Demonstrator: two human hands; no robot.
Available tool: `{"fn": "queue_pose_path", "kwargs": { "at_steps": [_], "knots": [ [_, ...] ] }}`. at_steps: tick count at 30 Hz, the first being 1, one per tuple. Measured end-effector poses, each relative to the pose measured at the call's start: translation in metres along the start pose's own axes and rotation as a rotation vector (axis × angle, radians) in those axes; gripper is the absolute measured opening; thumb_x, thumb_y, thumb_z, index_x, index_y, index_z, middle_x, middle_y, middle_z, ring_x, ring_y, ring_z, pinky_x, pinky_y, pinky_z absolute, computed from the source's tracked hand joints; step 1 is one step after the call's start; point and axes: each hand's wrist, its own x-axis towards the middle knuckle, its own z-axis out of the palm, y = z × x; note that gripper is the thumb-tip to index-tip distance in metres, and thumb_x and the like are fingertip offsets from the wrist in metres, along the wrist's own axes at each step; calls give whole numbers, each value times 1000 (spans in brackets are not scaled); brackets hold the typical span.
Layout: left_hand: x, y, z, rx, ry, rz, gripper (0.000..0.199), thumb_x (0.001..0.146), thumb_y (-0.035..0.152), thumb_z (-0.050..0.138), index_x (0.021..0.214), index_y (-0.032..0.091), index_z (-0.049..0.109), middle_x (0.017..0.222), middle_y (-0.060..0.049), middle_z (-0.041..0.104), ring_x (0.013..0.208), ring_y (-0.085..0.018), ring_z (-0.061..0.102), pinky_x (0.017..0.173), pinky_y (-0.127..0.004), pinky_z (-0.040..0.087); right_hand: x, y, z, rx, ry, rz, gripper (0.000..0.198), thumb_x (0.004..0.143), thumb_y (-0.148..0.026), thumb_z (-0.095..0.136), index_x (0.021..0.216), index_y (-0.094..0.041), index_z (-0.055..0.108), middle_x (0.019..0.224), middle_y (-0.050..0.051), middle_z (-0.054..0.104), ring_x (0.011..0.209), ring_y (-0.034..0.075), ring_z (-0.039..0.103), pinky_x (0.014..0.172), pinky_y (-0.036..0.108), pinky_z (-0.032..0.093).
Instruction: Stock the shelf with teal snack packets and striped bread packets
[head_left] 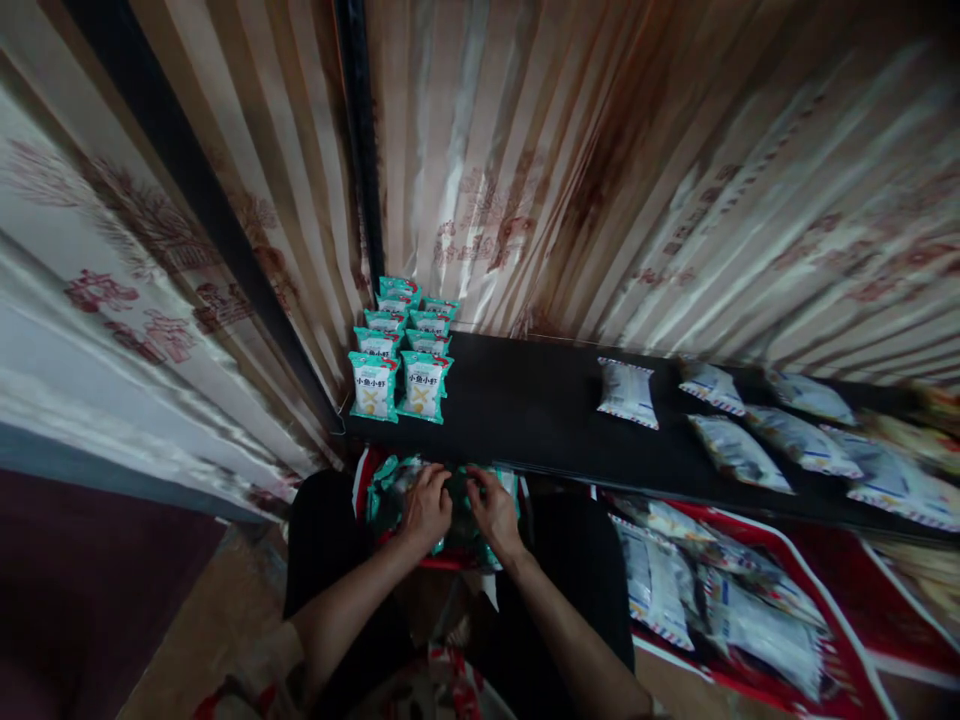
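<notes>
Between my knees is a red box (361, 490) holding several teal-green snack bags (384, 492). My left hand (427, 510) reaches over it, fingers bent inward on a dark green bag (461, 510). On the right side of that same bag, my right hand (493, 512) has its fingers curled in. The light is dim, and the fingertips are partly hidden. Just beyond the box, two rows of upright teal-and-white snack bags (421, 385) stand at the left end of a black shelf (517, 400).
Farther right on the shelf lie several white snack bags (628, 392). Below them, a second red box (814, 580) holds more white bags (652, 580), with another red box (855, 570) beside it. Pleated printed curtains (487, 180) hang behind, along with a dark post (360, 140).
</notes>
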Motion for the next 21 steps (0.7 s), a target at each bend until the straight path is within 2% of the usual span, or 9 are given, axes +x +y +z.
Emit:
{"fn": "queue_pose_path", "kwargs": {
  "at_steps": [3, 5, 8, 10, 12, 14, 17, 21],
  "knots": [
    [-7, -3, 14, 0, 59, -119, 32, 71, 2, 45, 94, 16, 63, 94, -7, 65, 93, -20, 61, 87, -36, 51, -13, 14, 3, -51, -55, -17, 29, 80, -35, 45, 90, -21, 69, 92, 9, 72, 86, 25, 67, 81, 41, 53],
    [-6, -6, 11, 13, 121, -152, 33, 73, 2, 42, 96, 16, 62, 93, -8, 63, 93, -20, 61, 85, -37, 51, -16, 10, 7, -4, -119, -54, 29, 82, -33, 45, 91, -23, 70, 93, 8, 72, 88, 25, 68, 82, 41, 53],
    [2, -10, -7, 4, 349, -160, 35, 77, 6, 40, 106, 15, 58, 105, -12, 58, 104, -21, 55, 91, -40, 47, -10, -14, 14, 110, -194, -145, 31, 86, -34, 44, 99, -22, 69, 99, 8, 71, 93, 23, 67, 86, 41, 53],
    [10, -14, -24, -26, 529, -119, 35, 81, 10, 40, 112, 15, 55, 115, -13, 53, 110, -23, 51, 95, -42, 44, 3, -37, 22, 168, -207, -216, 34, 88, -35, 43, 109, -22, 66, 110, 9, 68, 103, 23, 63, 92, 42, 50],
    [21, -19, -41, -53, 639, -70, 36, 84, 15, 39, 117, 16, 52, 123, -14, 48, 117, -24, 46, 98, -43, 41, 20, -59, 34, 204, -210, -278, 40, 89, -37, 43, 121, -21, 59, 125, 10, 60, 117, 24, 55, 100, 43, 44],
    [33, -27, -54, -82, 679, -30, 36, 88, 19, 36, 122, 17, 49, 131, -14, 43, 123, -24, 42, 101, -44, 39, 37, -78, 49, 219, -213, -302, 46, 89, -38, 42, 130, -20, 51, 135, 10, 52, 126, 23, 47, 106, 44, 38],
    [50, -40, -65, -137, 673, 9, 37, 93, 25, 32, 127, 18, 46, 137, -14, 40, 127, -22, 40, 104, -43, 37, 59, -96, 73, 217, -225, -298, 50, 90, -40, 39, 135, -18, 46, 143, 9, 42, 133, 23, 37, 110, 45, 31],
    [63, -55, -68, -131, 606, 19, 39, 95, 30, 31, 129, 20, 46, 139, -12, 42, 131, -21, 37, 108, -45, 32, 73, -107, 98, 224, -252, -253, 50, 89, -41, 38, 133, -19, 48, 143, 8, 41, 135, 23, 35, 111, 45, 29]
  ]
}}
